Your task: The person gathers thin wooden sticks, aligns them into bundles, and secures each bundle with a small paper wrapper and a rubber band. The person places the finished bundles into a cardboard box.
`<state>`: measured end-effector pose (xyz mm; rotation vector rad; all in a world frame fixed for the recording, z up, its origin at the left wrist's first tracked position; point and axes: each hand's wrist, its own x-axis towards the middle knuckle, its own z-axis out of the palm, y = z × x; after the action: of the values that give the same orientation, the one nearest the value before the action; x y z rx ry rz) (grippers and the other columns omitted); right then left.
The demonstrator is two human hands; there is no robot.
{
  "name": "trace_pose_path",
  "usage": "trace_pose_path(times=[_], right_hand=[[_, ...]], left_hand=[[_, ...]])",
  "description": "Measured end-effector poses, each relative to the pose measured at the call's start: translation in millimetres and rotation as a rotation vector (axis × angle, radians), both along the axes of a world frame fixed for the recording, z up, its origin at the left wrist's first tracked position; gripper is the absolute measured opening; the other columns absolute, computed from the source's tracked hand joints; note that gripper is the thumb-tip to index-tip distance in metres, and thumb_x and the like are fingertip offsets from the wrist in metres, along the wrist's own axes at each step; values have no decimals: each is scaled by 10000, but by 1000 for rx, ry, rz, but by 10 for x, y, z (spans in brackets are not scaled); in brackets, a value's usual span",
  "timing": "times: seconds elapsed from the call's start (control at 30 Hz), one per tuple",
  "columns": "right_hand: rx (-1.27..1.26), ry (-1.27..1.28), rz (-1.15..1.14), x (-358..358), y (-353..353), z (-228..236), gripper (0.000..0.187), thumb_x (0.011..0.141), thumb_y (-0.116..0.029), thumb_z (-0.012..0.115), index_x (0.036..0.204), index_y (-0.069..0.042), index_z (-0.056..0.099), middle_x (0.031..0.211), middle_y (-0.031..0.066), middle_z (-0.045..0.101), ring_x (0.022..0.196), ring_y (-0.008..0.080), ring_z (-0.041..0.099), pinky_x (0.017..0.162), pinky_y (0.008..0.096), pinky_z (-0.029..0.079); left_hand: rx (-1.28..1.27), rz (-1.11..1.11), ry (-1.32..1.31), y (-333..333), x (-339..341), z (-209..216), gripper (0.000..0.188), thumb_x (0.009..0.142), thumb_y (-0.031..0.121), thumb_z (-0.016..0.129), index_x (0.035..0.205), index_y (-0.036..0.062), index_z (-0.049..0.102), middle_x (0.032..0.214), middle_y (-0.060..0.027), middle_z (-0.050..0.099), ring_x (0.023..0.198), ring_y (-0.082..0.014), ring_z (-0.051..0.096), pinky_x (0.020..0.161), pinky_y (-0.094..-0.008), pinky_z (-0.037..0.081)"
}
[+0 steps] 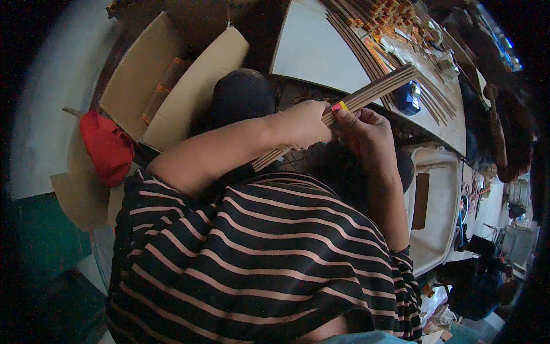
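My left hand (306, 123) is closed around a bundle of long brown sticks (381, 89) that look like incense. The bundle slants across my lap, its far end over the table and its near end showing below my left wrist. A small red-and-yellow label (339, 107) sits on the bundle just beyond my left fist. My right hand (369, 129) pinches at that label with thumb and fingers, close beside the left hand. Its lower fingers are partly in shadow.
On the white table (321, 49) lie loose brown sticks (364, 51), a heap of orange-banded bundles (389, 17) and a small blue object (408, 97). An open cardboard box (197, 89) with banded bundles stands left, near a red cloth (106, 146). A white tub (438, 229) is at right.
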<state>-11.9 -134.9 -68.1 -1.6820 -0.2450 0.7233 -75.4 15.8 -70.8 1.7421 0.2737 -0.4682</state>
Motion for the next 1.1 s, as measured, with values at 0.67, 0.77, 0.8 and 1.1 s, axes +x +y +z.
trace_pose_path(times=[0.67,0.77,0.8,1.1], right_hand=[[153,123,-5,-285,-226,-102,257,756,-115,689,937,13,558,794,36,593,679,78,532,608,203,442],[146,103,-10,-282,-259,-111,254,754,-121,692,929,7,560,770,19,582,647,61,505,571,193,418],[142,88,-11,-280,-264,-96,252,754,-123,693,925,6,561,762,13,577,636,56,495,557,190,409],[130,98,10,-281,-251,6,303,740,-149,709,948,-2,546,768,-1,561,625,38,456,534,178,375]], left_hand=[[-244,-81,-86,-206,-353,-45,365,840,248,551,1113,32,442,690,33,456,518,-36,416,452,-171,365],[-225,-110,-43,-192,-350,108,446,889,350,478,1109,-37,439,764,-63,543,668,-120,524,607,-230,443],[-241,-115,-13,-182,-346,104,455,899,381,433,1101,-26,444,720,-43,515,621,-103,498,562,-215,423],[-260,-77,-38,-181,-349,-23,486,934,469,190,870,71,462,543,21,392,419,-53,367,397,-169,331]])
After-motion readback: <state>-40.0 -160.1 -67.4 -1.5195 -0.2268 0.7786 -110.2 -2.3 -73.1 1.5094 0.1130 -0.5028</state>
